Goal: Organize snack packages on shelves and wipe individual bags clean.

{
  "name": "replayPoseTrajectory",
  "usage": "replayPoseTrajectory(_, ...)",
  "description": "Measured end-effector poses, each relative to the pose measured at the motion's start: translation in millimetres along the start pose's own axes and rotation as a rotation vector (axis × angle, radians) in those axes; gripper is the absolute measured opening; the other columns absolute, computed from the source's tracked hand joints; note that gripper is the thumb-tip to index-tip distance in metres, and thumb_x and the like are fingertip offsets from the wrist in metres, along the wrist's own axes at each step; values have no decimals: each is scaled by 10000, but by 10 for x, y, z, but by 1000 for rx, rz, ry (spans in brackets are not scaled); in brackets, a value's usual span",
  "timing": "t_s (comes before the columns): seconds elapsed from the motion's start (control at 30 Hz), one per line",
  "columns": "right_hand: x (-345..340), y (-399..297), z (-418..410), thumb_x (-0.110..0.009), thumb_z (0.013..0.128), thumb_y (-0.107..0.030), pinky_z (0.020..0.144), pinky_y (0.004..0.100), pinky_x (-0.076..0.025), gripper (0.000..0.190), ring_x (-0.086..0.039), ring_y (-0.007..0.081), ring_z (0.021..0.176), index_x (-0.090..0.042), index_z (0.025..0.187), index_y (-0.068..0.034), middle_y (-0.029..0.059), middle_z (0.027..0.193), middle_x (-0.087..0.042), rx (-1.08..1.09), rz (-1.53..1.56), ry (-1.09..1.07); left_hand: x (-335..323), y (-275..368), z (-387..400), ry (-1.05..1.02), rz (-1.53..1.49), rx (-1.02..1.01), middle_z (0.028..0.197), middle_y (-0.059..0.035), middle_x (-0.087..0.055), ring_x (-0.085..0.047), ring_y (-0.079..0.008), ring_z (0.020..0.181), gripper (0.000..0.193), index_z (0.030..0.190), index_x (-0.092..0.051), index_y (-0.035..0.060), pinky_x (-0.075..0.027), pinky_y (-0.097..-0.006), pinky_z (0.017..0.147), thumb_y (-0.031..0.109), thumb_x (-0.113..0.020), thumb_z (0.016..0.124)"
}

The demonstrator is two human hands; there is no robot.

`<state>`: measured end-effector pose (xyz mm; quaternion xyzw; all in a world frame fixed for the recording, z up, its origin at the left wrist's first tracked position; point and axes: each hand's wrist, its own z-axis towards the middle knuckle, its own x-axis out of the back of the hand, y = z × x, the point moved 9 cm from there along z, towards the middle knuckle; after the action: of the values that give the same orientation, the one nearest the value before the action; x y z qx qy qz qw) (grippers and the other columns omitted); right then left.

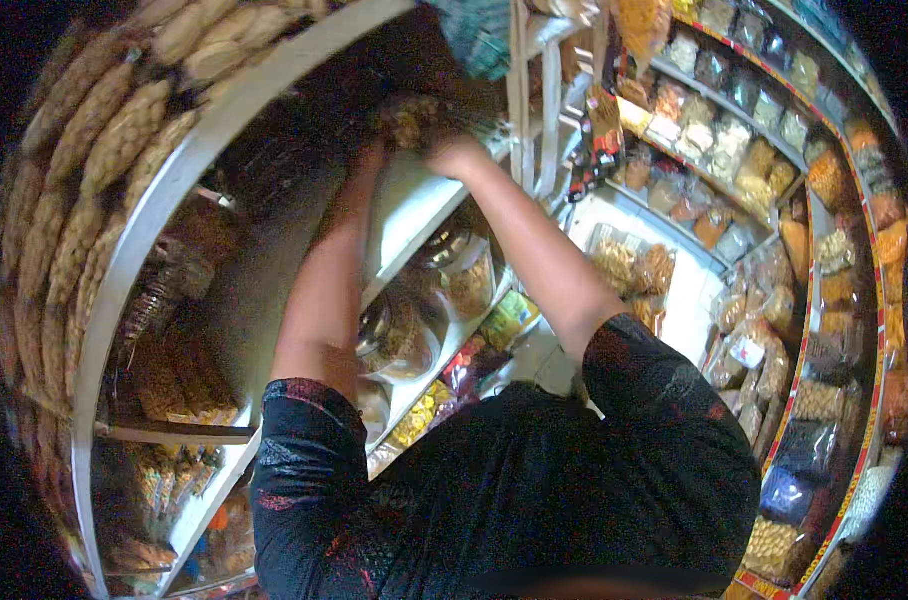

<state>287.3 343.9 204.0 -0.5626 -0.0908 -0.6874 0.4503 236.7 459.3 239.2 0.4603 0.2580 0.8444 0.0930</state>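
Both of my arms stretch forward into a shadowed white shelf compartment. My left hand is dark and blurred at the left side of a brown, lumpy bundle, perhaps bagged food. At the bundle's right side is my right hand, bent inward at the wrist. Shadow and blur hide the fingers of both hands, so their grip on the bundle does not show. Beneath the hands lies a white shelf board, brightly lit near its front edge.
Packed clear bags fill the shelf above left. Under the board stand clear jars and colourful packets. Bagged goods line shelves on the right, with more bags stacked below. A white upright rises right of my hands.
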Motion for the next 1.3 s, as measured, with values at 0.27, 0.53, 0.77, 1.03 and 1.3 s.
replayPoseTrajectory(0.27,458,-23,-1615,-557,880,-230,937,397,-409,225,-536,265,1051,-629,1050,-100,106,1058,-604,296,524,419,527,-78,-102,-337,61,48,1324,-141,-475,-454,-256,1197,613,1288,-479,25,-341,-370,1002,438,-574,845)
replayPoseTrajectory(0.53,-1057,2830,-3722,-577,842,-205,843,377,-462,242,-605,294,962,-641,1038,-80,154,1016,-642,-711,589,150,-660,1172,-1312,-381,-607,-80,919,-77,-566,-543,-154,821,444,1103,-560,52,-455,-328,721,422,-500,864)
replayPoseTrajectory(0.77,-1459,4006,-4653,-577,828,-221,855,407,-445,392,-569,354,1000,-523,1169,-36,213,1097,-580,-1023,437,26,-4005,812,-2622,-959,-766,394,1160,-94,-542,-545,-195,1027,385,1208,-476,59,-478,-331,823,281,-561,906)
replayPoseTrajectory(1.03,-1587,4460,-4356,-615,798,-222,908,422,-416,578,-506,402,1076,-415,1295,-5,241,1192,-509,-1026,411,14,-5978,641,-2410,-793,-253,-63,1160,-207,-540,-548,-360,1013,532,1286,-384,-16,-432,-398,881,235,-580,859)
replayPoseTrajectory(1.3,-2008,4355,-3781,-577,832,-202,881,403,-426,583,-546,390,1030,-375,1344,-9,268,1092,-572,-1000,701,-99,-6770,-766,-2320,-890,-933,343,969,-105,-584,-569,-166,852,296,1184,-505,54,-497,-301,723,147,-514,903)
